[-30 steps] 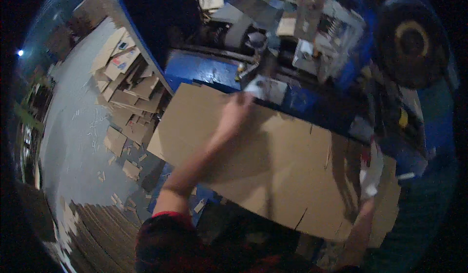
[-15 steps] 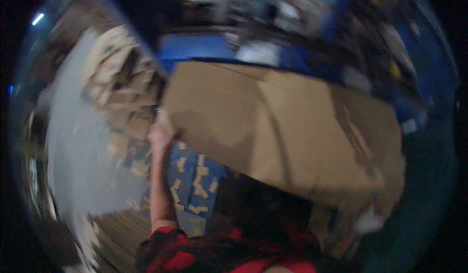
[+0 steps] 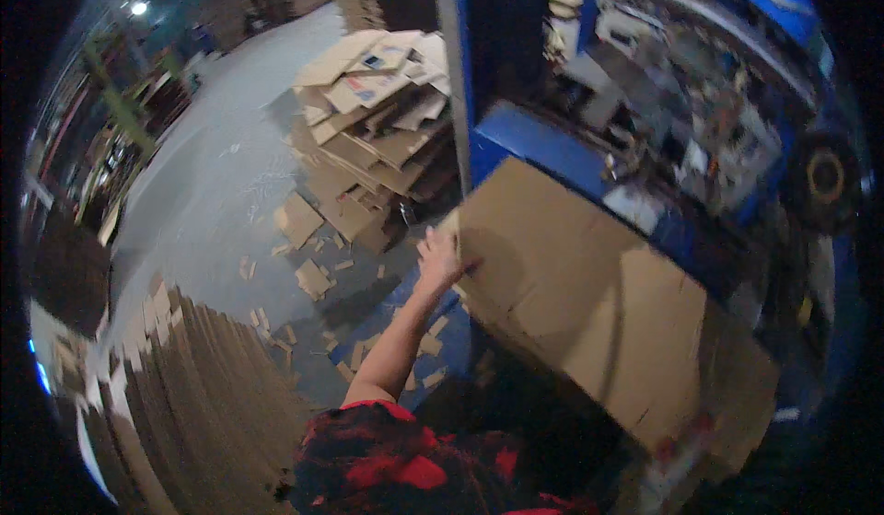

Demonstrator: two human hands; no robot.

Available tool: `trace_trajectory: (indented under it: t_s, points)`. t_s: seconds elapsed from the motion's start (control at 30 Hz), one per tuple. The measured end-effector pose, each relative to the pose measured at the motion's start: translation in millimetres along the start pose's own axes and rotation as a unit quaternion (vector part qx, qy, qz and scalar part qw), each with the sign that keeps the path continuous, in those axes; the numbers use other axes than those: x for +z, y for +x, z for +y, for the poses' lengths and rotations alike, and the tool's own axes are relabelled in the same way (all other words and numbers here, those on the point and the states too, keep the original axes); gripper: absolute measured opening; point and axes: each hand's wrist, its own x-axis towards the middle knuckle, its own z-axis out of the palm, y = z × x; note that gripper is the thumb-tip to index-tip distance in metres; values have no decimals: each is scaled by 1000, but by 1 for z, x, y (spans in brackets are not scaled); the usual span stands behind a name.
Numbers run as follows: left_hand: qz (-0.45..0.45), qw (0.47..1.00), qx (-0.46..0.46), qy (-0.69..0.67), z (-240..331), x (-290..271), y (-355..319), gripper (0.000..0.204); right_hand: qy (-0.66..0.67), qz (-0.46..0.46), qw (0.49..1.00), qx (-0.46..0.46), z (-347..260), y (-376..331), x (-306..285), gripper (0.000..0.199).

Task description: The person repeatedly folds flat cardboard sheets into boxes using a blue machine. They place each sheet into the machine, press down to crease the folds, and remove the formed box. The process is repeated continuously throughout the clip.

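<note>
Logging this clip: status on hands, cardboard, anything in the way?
Left hand spread at left edge of cardboard sheet. Right hand blurred at its lower edge, grip unclear. Scraps lie left, off sheet.

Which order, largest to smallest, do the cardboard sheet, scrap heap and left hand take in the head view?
1. cardboard sheet
2. scrap heap, farther off
3. left hand

The cardboard sheet (image 3: 552, 266) is smooth, matt brown paperboard, faintly creased. Matt cardboard scraps (image 3: 378, 161) show rough, torn-looking edges, and the stacked cardboard (image 3: 207, 395) has a coarse, ridged side. The machine's blue ledge (image 3: 543, 151) looks like painted metal with a slight gloss. The grey floor (image 3: 207, 170) appears smooth with a dull sheen; the red-and-black garment (image 3: 396, 464) is soft, matt cloth.
</note>
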Motion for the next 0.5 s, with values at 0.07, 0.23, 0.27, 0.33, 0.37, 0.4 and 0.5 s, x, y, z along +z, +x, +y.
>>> trace_trajectory:
  t_s: [0.07, 0.23, 0.27, 0.33, 0.37, 0.4, 0.5]
  points:
    - [72, 997, 5, 36, -48, 1, -2, 93, 81, -235, 968, 17, -30, 28, -3, 69]
    - [79, 886, -66, -452, -23, -2, -64, 83, 18, -239, 967, -89, -3, 10, 23, 44]
    - [65, 804, -138, -575, -34, 4, -76, 67, 16, -238, 968, -81, -3, 5, 15, 42]
    - [-29, 713, -148, -685, -6, 2, -86, 56, -3, -239, 970, -51, 1, -12, -1, 39]
    - [-68, 659, -157, -732, 5, -4, -92, 51, 9, -218, 975, -41, 3, -20, -6, 39]
    - [-91, 651, -159, -737, 9, -9, -95, 47, 22, -195, 980, -36, 5, -25, -12, 38]
    - [-97, 678, -131, -717, 17, -18, -101, 40, 40, -153, 987, -22, 6, -41, -10, 38]
